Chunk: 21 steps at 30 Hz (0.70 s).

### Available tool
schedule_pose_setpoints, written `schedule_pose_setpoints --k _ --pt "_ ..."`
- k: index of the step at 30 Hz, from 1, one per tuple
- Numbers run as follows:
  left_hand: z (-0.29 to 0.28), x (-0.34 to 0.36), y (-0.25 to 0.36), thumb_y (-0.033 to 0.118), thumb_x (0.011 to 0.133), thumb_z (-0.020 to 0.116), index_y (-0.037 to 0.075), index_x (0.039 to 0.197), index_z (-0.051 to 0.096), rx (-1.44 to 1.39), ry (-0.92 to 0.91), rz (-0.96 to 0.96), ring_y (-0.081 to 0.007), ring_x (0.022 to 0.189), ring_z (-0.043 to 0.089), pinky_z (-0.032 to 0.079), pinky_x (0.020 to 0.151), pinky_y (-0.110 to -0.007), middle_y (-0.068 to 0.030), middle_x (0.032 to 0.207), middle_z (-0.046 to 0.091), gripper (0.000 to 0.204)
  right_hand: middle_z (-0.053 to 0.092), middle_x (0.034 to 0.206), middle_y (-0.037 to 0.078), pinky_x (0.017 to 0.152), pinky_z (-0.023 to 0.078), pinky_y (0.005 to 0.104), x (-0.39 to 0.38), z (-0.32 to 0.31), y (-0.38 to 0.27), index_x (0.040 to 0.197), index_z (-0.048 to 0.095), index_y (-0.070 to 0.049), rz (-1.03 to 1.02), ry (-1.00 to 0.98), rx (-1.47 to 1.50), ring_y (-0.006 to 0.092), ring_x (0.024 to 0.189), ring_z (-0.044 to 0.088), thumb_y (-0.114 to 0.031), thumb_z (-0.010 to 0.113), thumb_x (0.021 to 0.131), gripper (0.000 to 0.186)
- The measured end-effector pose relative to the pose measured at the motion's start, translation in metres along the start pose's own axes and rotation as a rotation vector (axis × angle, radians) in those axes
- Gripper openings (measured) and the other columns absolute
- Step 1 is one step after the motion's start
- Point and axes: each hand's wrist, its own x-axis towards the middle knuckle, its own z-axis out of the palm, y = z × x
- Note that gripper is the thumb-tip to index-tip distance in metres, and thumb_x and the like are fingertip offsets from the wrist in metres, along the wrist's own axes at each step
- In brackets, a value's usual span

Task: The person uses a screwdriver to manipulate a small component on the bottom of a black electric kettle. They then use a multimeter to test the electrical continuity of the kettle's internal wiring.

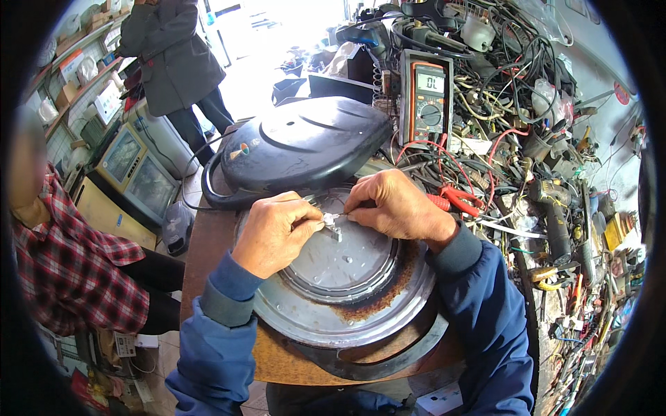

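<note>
Over a round metal plate (pixel 340 270) with rusty staining along its lower right, both hands work close together. My left hand (pixel 274 232) pinches a small silvery metal fitting (pixel 333 229) near the middle of the plate. My right hand (pixel 392 208) has its thumb and forefinger closed at the right end of the same fitting, on what seems a thin wire or tab too small to make out. Behind them lies a black domed plastic cover (pixel 305 139) with a looped handle. A dark ring-shaped part (pixel 420 347) shows under the plate's lower right edge.
The wooden bench (pixel 215 284) carries a multimeter (pixel 427 97) with red leads, red-handled pliers (pixel 461 201), a drill (pixel 555 222) and piles of cables and tools rightward. A person in a checked shirt (pixel 76 270) is at the left; another person (pixel 173 69) stands behind. Shelves (pixel 83 76) line the wall.
</note>
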Motion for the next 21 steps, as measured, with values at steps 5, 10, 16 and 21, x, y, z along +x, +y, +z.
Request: schedule_pose_setpoints --k 5,10,16,21 --pt "-0.0006 0.0007 0.0004 0.003 0.091 0.080 -0.002 0.098 0.079 0.013 -0.006 -0.010 -0.0132 0.068 0.063 0.050 0.061 -0.030 -0.0089 0.083 0.069 0.009 0.074 0.089 0.014 0.078 0.057 0.0364 0.0004 0.0014 -0.0005 0.097 0.079 0.002 0.033 0.017 -0.011 0.0271 0.082 0.072 -0.001 0.078 0.080 0.017" --pt "-0.0004 0.0008 0.0036 0.003 0.090 0.081 -0.002 0.098 0.079 0.013 -0.007 -0.028 -0.0140 0.069 0.064 0.051 0.062 -0.030 -0.0091 0.084 0.069 0.009 0.074 0.087 0.014 0.076 0.057 0.0358 0.0000 0.0013 -0.0032 0.095 0.079 0.002 0.056 0.017 -0.003 0.0260 0.081 0.072 0.000 0.078 0.080 0.016" --pt "-0.0019 0.0006 0.0044 0.004 0.089 0.080 0.000 0.099 0.080 0.002 -0.020 -0.049 -0.0230 0.073 0.069 0.054 0.066 -0.034 -0.0127 0.086 0.072 0.010 0.073 0.079 0.020 0.069 0.058 0.0385 0.0000 0.0050 0.0040 0.091 0.080 0.000 -0.063 0.082 0.032 0.0302 0.072 0.073 -0.004 0.075 0.077 0.015" --pt "-0.0014 -0.0001 0.0022 0.003 0.091 0.080 -0.002 0.098 0.079 0.006 -0.013 -0.021 -0.0148 0.070 0.066 0.052 0.063 -0.031 -0.0097 0.084 0.070 0.009 0.074 0.082 0.020 0.069 0.057 0.0380 -0.0002 0.0036 0.0023 0.093 0.080 0.001 -0.043 0.063 0.063 0.0297 0.073 0.074 -0.005 0.079 0.080 0.014"
